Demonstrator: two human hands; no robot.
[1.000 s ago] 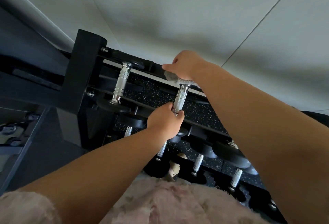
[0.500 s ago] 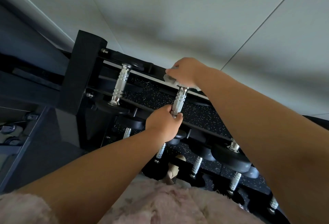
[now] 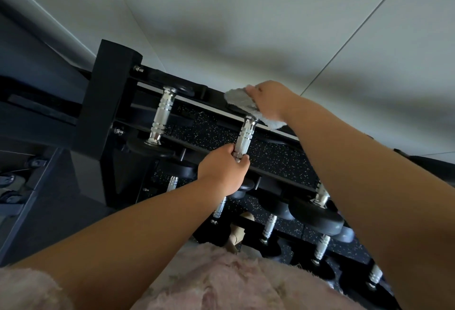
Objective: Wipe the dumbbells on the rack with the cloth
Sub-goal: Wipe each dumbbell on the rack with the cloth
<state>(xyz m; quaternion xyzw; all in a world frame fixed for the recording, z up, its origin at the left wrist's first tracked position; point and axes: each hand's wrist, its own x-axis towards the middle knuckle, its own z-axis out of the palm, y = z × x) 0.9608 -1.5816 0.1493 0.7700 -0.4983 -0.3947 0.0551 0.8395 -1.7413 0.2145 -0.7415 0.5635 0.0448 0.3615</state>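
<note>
On the top tier of the black rack (image 3: pixel 108 102), the left hand (image 3: pixel 222 174) has its fingers curled round the near end of a dumbbell's (image 3: pixel 243 137) ridged silver handle. The right hand (image 3: pixel 269 101) presses a pale grey cloth (image 3: pixel 240 100) down over that dumbbell's far black head, fingers bent into the fabric; the cloth spills out under the wrist towards the rail. A second dumbbell (image 3: pixel 161 117) lies on the same tier to the left, well apart from both hands. More dumbbells (image 3: pixel 320 213) sit on the lower tiers, their black heads and silver handles running off to the right above speckled black flooring (image 3: pixel 214 132). No brand, weight marking or other writing can be read on any of them; the heads are too dark and perhaps too blurred to tell. Pink fluffy clothing (image 3: pixel 221 282) fills the bottom edge.
</note>
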